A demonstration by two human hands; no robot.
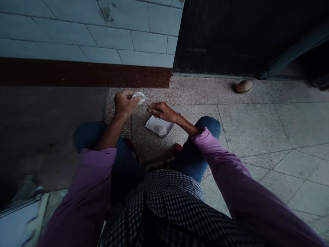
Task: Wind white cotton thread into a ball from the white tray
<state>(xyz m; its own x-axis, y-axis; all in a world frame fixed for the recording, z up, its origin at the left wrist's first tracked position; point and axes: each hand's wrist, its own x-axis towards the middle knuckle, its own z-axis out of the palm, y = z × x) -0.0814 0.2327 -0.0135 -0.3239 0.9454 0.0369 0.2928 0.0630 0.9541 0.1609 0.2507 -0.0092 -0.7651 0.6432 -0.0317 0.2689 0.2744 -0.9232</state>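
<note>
My left hand (126, 103) is closed around the edge of a shiny, whitish crumpled bundle (139, 98), held up in front of the wall's base. Its exact kind is not clear. Close by on the right, my right hand (162, 112) has its thumb and fingers pinched together. Whatever sits between those fingertips, perhaps a thin strand, is too small to make out. Below that wrist, a shallow white box or sheet (152, 124) rests on the floor between my feet, partly covered by the hand. On it lies a round, whitish ball-like bundle (161, 130).
A tiled wall (133, 41) with a dark red skirting (84, 73) rises ahead. At the right is a dark doorway (218, 37), with a rounded brownish object (244, 86) on the floor before it. Pale, flat items (22, 219) stand at lower left.
</note>
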